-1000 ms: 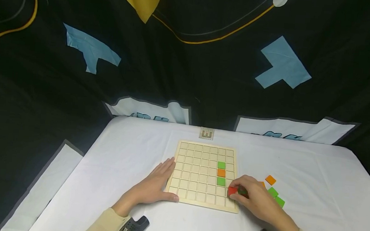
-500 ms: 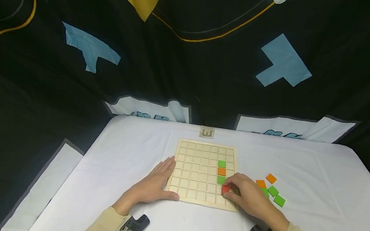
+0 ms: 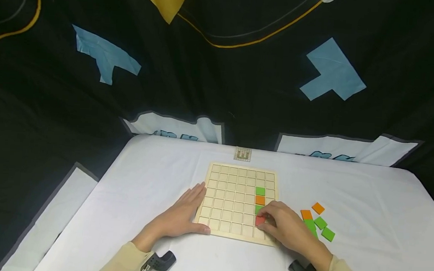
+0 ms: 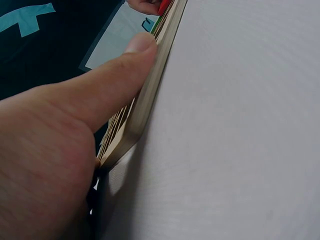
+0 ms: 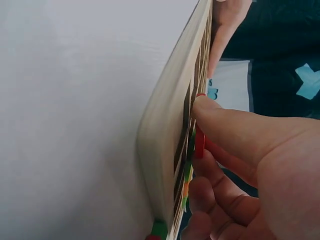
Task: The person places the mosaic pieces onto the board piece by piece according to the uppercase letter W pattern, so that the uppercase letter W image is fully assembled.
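Observation:
A wooden grid board (image 3: 228,195) lies on the white table. My left hand (image 3: 176,217) rests along its left edge with straight fingers, its thumb (image 4: 132,62) on the near left corner. Between thumb and fingers, my right hand (image 3: 294,230) pinches a red square tile (image 3: 259,221) at the board's right part. The right wrist view shows this red tile (image 5: 199,142) at the board's face. Just above it in the same column sit a partly covered green tile (image 3: 258,209), an orange tile (image 3: 260,200) and another green tile (image 3: 260,191).
Right of the board lie loose tiles: an orange one (image 3: 318,208), another orange one (image 3: 306,215) and several green ones (image 3: 320,222), some partly behind the right hand. A small patterned square card (image 3: 243,154) lies beyond the board. A black curtain (image 3: 220,89) hangs behind the table.
My right hand has moved left with the red tile, from the board's right edge to the spot below the lower green tile. The left hand has stayed in place.

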Motion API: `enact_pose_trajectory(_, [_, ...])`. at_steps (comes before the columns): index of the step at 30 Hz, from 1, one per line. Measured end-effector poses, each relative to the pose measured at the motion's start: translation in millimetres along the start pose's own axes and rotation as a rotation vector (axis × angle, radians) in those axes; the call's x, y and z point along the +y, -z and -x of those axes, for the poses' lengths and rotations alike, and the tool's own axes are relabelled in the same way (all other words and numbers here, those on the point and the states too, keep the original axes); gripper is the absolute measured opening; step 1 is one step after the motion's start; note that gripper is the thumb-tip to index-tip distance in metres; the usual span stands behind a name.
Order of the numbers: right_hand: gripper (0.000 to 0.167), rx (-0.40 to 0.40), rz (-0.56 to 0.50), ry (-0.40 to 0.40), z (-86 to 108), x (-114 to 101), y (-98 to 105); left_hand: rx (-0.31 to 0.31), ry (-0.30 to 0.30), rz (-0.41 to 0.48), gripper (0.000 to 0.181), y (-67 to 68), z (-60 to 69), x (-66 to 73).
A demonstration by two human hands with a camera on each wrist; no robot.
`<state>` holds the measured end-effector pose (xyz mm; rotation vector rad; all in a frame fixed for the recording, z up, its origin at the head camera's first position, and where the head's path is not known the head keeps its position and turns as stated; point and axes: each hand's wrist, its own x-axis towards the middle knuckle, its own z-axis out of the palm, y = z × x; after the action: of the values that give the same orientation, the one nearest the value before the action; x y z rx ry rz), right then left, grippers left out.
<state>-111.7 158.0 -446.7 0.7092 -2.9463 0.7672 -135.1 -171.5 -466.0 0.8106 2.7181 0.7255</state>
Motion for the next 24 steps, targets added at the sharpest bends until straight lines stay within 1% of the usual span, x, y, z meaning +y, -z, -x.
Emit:
enact_pose_trajectory(13, [0.019, -0.003, -0.003, 0.007, -0.6, -2.1, -0.5, -0.002, 0.016, -0.005, 0.122, -0.3, 0.1, 1.1])
enact_pose_trajectory(24, [0.018, 0.003, -0.008, -0.006, -1.1, -3.0, -0.3, 0.003, 0.001, -0.001, 0.122, 0.1, 0.4, 0.6])
